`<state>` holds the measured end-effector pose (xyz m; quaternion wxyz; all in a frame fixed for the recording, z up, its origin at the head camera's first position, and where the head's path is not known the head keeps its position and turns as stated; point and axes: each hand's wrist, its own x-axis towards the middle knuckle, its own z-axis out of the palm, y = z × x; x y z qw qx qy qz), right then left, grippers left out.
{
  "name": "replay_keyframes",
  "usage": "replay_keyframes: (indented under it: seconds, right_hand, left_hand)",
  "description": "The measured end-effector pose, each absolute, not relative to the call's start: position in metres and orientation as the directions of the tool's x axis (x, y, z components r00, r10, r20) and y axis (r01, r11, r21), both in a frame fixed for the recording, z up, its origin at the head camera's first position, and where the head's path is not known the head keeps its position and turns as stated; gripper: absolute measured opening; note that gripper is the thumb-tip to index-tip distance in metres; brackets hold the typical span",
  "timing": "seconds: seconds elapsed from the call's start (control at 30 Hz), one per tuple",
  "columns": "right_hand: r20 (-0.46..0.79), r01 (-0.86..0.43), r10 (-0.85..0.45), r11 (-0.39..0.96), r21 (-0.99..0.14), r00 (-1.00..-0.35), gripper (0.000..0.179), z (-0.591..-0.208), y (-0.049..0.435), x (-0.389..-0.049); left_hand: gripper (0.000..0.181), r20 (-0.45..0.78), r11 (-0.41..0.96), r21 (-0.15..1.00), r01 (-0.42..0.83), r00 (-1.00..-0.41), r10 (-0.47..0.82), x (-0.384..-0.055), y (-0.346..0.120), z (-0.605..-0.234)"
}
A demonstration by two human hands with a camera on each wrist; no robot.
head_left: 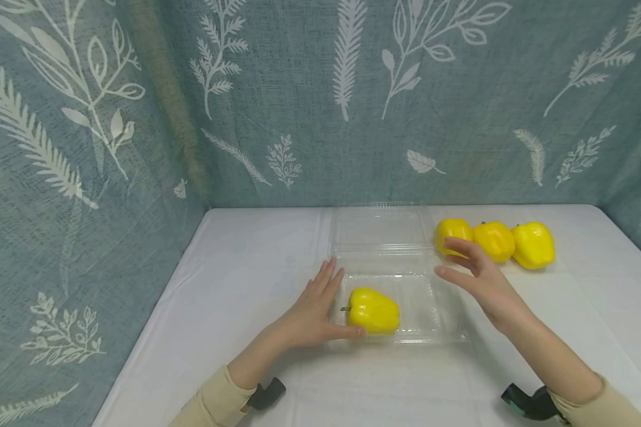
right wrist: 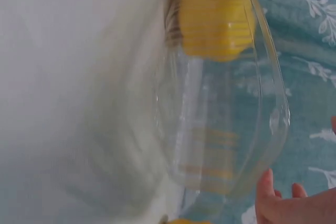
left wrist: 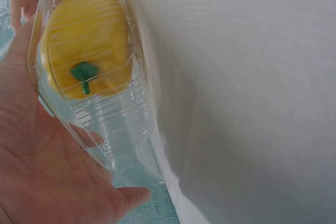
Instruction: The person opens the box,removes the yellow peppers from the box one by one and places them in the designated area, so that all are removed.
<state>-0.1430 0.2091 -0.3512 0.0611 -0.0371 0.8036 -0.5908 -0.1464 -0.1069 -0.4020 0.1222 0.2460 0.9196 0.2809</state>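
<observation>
A clear plastic clamshell container [head_left: 422, 302] lies on the table with its lid [head_left: 379, 228] folded back. In the left half of its base a yellow bell pepper [head_left: 374, 311] lies on its side, green stem [left wrist: 85, 72] pointing left. My left hand [head_left: 315, 308] is at the container's left side, fingers spread along the edge and thumb over the front rim by the pepper. Above the container's right side, my right hand [head_left: 483, 281] holds nothing, thumb and fingers apart. Its fingertips overlap the nearest of three yellow bell peppers [head_left: 451, 231] in the head view.
The other two bell peppers, one in the middle [head_left: 494, 240] and one at the right [head_left: 534, 246], continue the row at the table's back right. A white cloth covers the table [head_left: 256, 255]. Leaf-patterned blue-green curtains [head_left: 310, 89] hang behind and at the sides.
</observation>
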Motion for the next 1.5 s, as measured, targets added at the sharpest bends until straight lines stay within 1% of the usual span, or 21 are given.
replay_keyframes:
  seconds: [0.2, 0.3, 0.6, 0.8, 1.13, 1.4, 1.5]
  right_hand:
    - [-0.053, -0.011, -0.230, 0.268, -0.963, -0.972, 0.068, -0.355, 0.196, -0.144]
    - [-0.058, -0.021, -0.273, 0.277, -0.961, -0.960, 0.066, -0.360, 0.190, -0.144]
    - [-0.116, -0.040, -0.405, 0.358, -0.933, -0.907, 0.067, -0.378, 0.174, -0.147]
    - [-0.138, -0.062, -0.477, 0.379, -0.923, -0.868, 0.068, -0.381, 0.167, -0.145]
    - [-0.161, -0.081, -0.524, 0.409, -0.909, -0.836, 0.069, -0.385, 0.158, -0.145]
    - [-0.220, -0.086, -0.529, 0.493, -0.866, -0.820, 0.074, -0.386, 0.150, -0.146]
    - [-0.228, -0.084, -0.534, 0.496, -0.864, -0.814, 0.076, -0.387, 0.148, -0.146]
  left_hand:
    - [0.119, -0.075, 0.716, 0.577, 0.393, -0.847, 0.526, -0.146, -0.107, -0.402]
    - [0.119, -0.081, 0.718, 0.578, 0.389, -0.847, 0.525, -0.147, -0.107, -0.402]
    - [0.119, -0.088, 0.716, 0.584, 0.383, -0.847, 0.524, -0.146, -0.107, -0.401]
    - [0.119, -0.098, 0.720, 0.585, 0.375, -0.848, 0.521, -0.147, -0.107, -0.402]
    - [0.118, -0.096, 0.709, 0.598, 0.373, -0.846, 0.525, -0.146, -0.106, -0.400]
    - [0.117, -0.091, 0.713, 0.591, 0.376, -0.848, 0.523, -0.146, -0.106, -0.401]
    - [0.117, -0.088, 0.713, 0.589, 0.379, -0.847, 0.524, -0.146, -0.106, -0.401]
